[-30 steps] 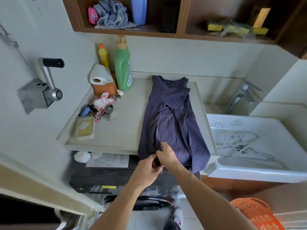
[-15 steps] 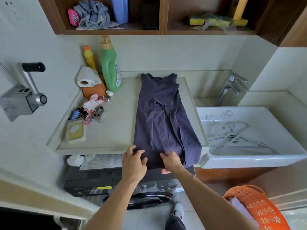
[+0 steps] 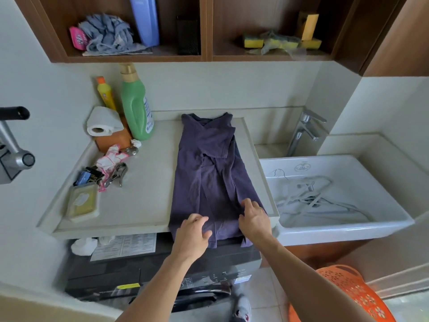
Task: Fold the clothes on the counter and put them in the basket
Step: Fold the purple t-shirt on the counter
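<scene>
Shirt: the dark purple cloth shirt point(image 3: 209, 182) lies lengthwise on your pale beige stone counter point(image 3: 144, 194). Its sides are folded in over the front and its collar is toward the wall. The hem hangs over the front edge, above the black washing machine point(image 3: 139, 273).
Your left hand point(image 3: 191, 235): it rests on the hem at the counter's front edge with the fingers bent onto the cloth. Whether they pinch the fabric cannot be told.
Your right hand point(image 3: 254, 219): it lies on the shirt's lower right side, fingers nearly straight and spread, pressing the cloth.
Basket: the orange perforated plastic basket point(image 3: 352, 291) stands on the floor at your lower right, well apart from the shirt.
Sink: the white rectangular sink point(image 3: 348, 226) sits just right of the counter, with pale clothes hangers point(image 3: 308, 194) lying in it.
Back left corner: a tall green plastic bottle point(image 3: 135, 108), a smaller yellow bottle point(image 3: 105, 92) and a white paper roll point(image 3: 104, 122).
</scene>
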`<action>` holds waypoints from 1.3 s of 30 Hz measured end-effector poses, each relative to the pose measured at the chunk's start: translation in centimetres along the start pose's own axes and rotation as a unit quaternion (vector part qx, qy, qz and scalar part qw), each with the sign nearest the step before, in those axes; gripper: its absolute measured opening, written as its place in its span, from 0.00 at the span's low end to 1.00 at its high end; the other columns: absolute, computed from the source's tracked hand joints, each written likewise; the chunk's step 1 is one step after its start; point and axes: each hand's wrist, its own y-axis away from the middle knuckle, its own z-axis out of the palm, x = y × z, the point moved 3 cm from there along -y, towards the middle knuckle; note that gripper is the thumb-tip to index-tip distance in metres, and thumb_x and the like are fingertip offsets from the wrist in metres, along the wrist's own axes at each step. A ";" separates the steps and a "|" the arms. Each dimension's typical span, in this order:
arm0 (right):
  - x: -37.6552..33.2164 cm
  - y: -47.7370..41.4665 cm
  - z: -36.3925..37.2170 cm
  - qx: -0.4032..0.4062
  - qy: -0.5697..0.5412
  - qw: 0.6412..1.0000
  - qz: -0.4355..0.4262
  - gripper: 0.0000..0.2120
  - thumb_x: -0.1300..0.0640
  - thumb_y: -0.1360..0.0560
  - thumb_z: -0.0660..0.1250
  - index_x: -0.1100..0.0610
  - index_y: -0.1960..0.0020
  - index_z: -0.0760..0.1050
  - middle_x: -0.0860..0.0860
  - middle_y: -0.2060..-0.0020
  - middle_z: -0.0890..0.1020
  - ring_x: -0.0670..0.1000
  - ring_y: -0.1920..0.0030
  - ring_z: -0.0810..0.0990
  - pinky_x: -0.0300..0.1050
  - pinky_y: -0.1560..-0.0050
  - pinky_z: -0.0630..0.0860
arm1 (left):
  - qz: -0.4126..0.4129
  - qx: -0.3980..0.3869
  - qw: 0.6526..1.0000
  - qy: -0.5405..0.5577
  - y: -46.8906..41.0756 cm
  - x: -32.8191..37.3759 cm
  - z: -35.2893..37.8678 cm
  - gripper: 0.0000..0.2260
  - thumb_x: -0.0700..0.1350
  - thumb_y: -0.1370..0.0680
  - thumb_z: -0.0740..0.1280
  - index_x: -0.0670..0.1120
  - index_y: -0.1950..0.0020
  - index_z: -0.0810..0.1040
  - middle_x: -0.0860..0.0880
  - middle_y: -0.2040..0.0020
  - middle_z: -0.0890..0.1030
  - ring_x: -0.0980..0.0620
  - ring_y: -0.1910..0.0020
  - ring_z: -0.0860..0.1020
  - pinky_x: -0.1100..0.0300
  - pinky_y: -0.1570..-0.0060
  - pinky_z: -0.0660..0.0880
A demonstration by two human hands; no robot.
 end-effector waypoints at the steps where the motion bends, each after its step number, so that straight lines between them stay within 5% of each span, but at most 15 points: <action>1: 0.1 -0.4 -0.1 0.004 -0.018 1.000 -0.001 0.15 0.61 0.26 0.62 0.56 0.39 0.70 0.55 0.44 0.77 0.60 0.45 0.77 0.52 0.46 0.73 | -0.003 -0.013 1.000 -0.004 -0.3 0.1 0.2 0.20 0.49 0.20 0.66 0.48 0.29 0.73 0.53 0.33 0.71 0.49 0.38 0.74 0.51 0.37 0.72; 5: 0.0 -1.0 -1.0 0.072 -0.170 0.983 -0.024 0.12 0.63 0.28 0.65 0.55 0.46 0.78 0.51 0.55 0.82 0.54 0.56 0.80 0.46 0.53 0.75 | -0.058 -0.002 0.982 0.178 -1.8 1.7 0.0 0.15 0.45 0.21 0.67 0.48 0.34 0.78 0.55 0.43 0.80 0.56 0.47 0.80 0.60 0.43 0.75; 7: -0.2 -0.9 -0.9 0.002 -0.235 0.971 -0.047 0.12 0.63 0.28 0.64 0.52 0.48 0.79 0.47 0.61 0.82 0.48 0.62 0.80 0.44 0.56 0.77 | -0.100 -0.039 0.943 0.316 -2.8 3.5 0.3 0.15 0.46 0.21 0.68 0.49 0.34 0.77 0.57 0.49 0.83 0.59 0.50 0.81 0.60 0.42 0.77; 10: -0.2 -0.9 -0.2 -0.110 -0.244 0.961 -0.075 0.18 0.65 0.29 0.60 0.49 0.47 0.80 0.48 0.59 0.85 0.46 0.61 0.81 0.45 0.53 0.80 | -0.121 -0.114 0.914 0.370 -4.1 5.6 1.7 0.17 0.52 0.22 0.70 0.55 0.35 0.71 0.58 0.50 0.83 0.59 0.49 0.81 0.55 0.40 0.76; 14: 0.7 -2.3 -0.6 -0.036 -0.123 0.987 -0.095 0.14 0.62 0.23 0.63 0.53 0.40 0.79 0.51 0.46 0.79 0.52 0.49 0.80 0.44 0.46 0.76 | -0.170 -0.110 0.918 0.342 -4.9 5.6 2.9 0.16 0.46 0.24 0.71 0.50 0.38 0.72 0.48 0.53 0.84 0.47 0.56 0.84 0.52 0.55 0.83; 18: 0.5 -5.0 -0.9 -0.126 -0.026 0.988 -0.086 0.14 0.55 0.25 0.68 0.50 0.39 0.78 0.51 0.43 0.74 0.53 0.45 0.78 0.47 0.41 0.75 | -0.177 -0.131 0.921 0.323 -5.0 4.7 1.3 0.04 0.43 0.21 0.65 0.48 0.47 0.77 0.44 0.63 0.85 0.50 0.71 0.82 0.58 0.71 0.76; 20: -0.3 -6.8 -1.5 -0.116 -0.024 0.989 -0.088 0.13 0.52 0.24 0.67 0.48 0.40 0.78 0.50 0.44 0.76 0.53 0.45 0.79 0.47 0.42 0.75 | -0.140 -0.024 0.953 0.268 -6.4 3.1 -0.4 0.05 0.40 0.21 0.65 0.48 0.52 0.79 0.48 0.62 0.84 0.52 0.67 0.82 0.55 0.64 0.79; 23: -1.1 -9.0 -1.8 -0.095 -0.029 0.990 -0.095 0.15 0.52 0.23 0.65 0.49 0.36 0.74 0.50 0.41 0.72 0.54 0.43 0.78 0.46 0.43 0.75 | -0.096 0.090 0.978 0.161 -8.1 0.9 -2.6 0.11 0.39 0.22 0.68 0.51 0.43 0.79 0.55 0.50 0.79 0.58 0.58 0.80 0.59 0.52 0.77; 29: -3.4 -14.5 -1.8 -0.060 -0.078 0.985 -0.144 0.21 0.55 0.22 0.65 0.50 0.30 0.68 0.51 0.31 0.62 0.55 0.39 0.76 0.50 0.40 0.75 | -0.098 0.107 0.988 0.053 -11.8 -1.8 -3.1 0.21 0.40 0.23 0.69 0.50 0.30 0.73 0.52 0.34 0.69 0.48 0.47 0.80 0.53 0.45 0.77; 36: -6.3 -22.5 -1.3 -0.058 0.018 0.979 -0.195 0.23 0.50 0.19 0.59 0.48 0.25 0.62 0.51 0.21 0.53 0.57 0.23 0.52 0.54 0.26 0.58 | -0.156 0.102 0.980 -0.064 -15.4 -2.5 -2.9 0.18 0.55 0.19 0.62 0.54 0.30 0.73 0.54 0.38 0.72 0.52 0.47 0.80 0.56 0.53 0.77; 39: -7.7 -25.5 -1.0 -0.060 0.021 0.982 -0.176 0.26 0.48 0.17 0.55 0.49 0.21 0.55 0.50 0.20 0.45 0.55 0.20 0.43 0.55 0.22 0.50 | -0.137 0.124 0.979 -0.084 -18.1 -2.6 -3.6 0.18 0.55 0.19 0.62 0.52 0.31 0.75 0.52 0.39 0.73 0.50 0.45 0.79 0.55 0.49 0.77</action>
